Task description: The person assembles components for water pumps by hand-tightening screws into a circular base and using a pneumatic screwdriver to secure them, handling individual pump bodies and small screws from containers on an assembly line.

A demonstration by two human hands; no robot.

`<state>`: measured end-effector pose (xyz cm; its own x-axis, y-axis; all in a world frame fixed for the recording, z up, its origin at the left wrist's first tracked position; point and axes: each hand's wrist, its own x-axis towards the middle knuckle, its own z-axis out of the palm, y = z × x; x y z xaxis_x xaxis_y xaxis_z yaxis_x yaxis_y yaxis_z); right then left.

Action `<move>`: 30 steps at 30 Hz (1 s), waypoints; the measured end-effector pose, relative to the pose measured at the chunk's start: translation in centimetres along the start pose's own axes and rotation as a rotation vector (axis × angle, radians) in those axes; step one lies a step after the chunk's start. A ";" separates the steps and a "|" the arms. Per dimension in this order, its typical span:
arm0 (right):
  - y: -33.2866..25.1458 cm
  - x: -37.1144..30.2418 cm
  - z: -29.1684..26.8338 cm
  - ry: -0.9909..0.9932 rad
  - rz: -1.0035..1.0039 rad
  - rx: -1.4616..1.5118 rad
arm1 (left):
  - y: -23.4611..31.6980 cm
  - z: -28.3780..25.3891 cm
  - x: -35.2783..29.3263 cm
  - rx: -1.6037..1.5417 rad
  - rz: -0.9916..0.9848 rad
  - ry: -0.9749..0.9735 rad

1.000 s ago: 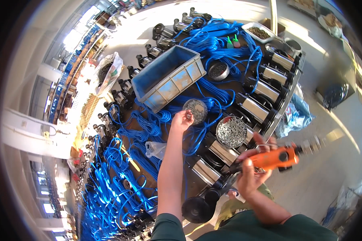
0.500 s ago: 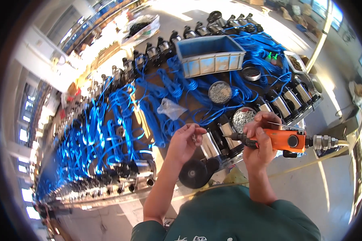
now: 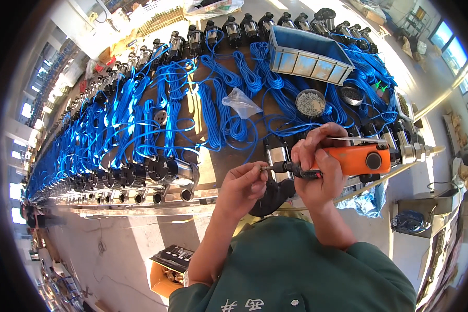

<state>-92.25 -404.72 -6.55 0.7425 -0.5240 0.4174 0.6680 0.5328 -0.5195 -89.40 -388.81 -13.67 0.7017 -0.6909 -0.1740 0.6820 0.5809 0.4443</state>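
My right hand (image 3: pixel 321 174) grips an orange air screwdriver (image 3: pixel 356 158) held level, its bit pointing left. The fingers of my left hand (image 3: pixel 242 190) are pinched at the bit's tip, on what looks like a small screw (image 3: pixel 263 168), mostly hidden by the fingertips. Below and behind the bit is a silver cylinder with black ends (image 3: pixel 277 154), like a pump body. A round black part (image 3: pixel 269 200) sits just under my hands, partly covered by them.
Blue cable coils (image 3: pixel 210 117) and a clear plastic bag (image 3: pixel 242 103) lie on the table. Beyond stand a blue-grey crate (image 3: pixel 312 65), a bowl of small silvery pieces (image 3: pixel 310 104) and rows of pumps (image 3: pixel 195 41). A hose (image 3: pixel 379 179) trails right. An open carton (image 3: pixel 164 278) stands on the floor.
My left fingers and the screwdriver's bit have come together; before, they were apart. The view has shifted, so the table sits farther right and higher, and the floor carton shows.
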 end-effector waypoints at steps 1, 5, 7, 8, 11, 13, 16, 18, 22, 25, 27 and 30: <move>-0.1 0.0 -0.1 0.025 0.017 0.004 | 0.0 -0.1 0.0 0.030 0.001 -0.006; 0.0 -0.1 -0.9 0.002 0.050 0.025 | 0.0 -0.9 0.0 0.237 -0.002 0.034; 0.5 -0.3 -1.6 -0.012 0.058 -0.020 | 0.4 -0.9 0.4 0.635 0.060 0.122; 0.9 -0.6 -2.2 -0.023 0.081 -0.054 | 0.6 -1.1 0.8 0.813 0.088 0.122; 2.2 -1.5 -3.8 -0.042 0.142 -0.156 | 0.7 -2.6 1.8 1.329 0.166 0.165; 3.1 -2.0 -4.8 -0.039 0.167 -0.221 | 0.6 -3.2 1.2 1.243 0.292 0.362; 3.7 -2.3 -5.3 -0.031 0.230 -0.324 | 0.0 -5.7 -0.7 1.025 0.382 0.547; 4.2 -2.4 -5.0 -0.016 0.269 -0.410 | -1.1 -7.8 -2.8 0.945 0.358 0.614; 5.3 -2.7 -5.5 -0.075 0.324 -0.495 | -4.0 -8.9 -5.5 0.925 0.174 0.626; 5.9 -2.9 -5.3 -0.111 0.334 -0.531 | -4.9 -9.6 -5.6 1.007 0.123 0.662; 6.0 -2.8 -5.3 -0.154 0.377 -0.524 | -5.2 -9.7 -5.4 1.005 0.151 0.659; 6.0 -3.0 -5.1 -0.194 0.412 -0.580 | -4.9 -9.4 -5.5 1.121 0.130 0.666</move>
<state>-90.70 -403.32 -14.68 0.9588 -0.2018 0.2000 0.2397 0.1962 -0.9508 -94.61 -383.83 -23.13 0.9357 -0.1254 -0.3297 0.2881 -0.2678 0.9194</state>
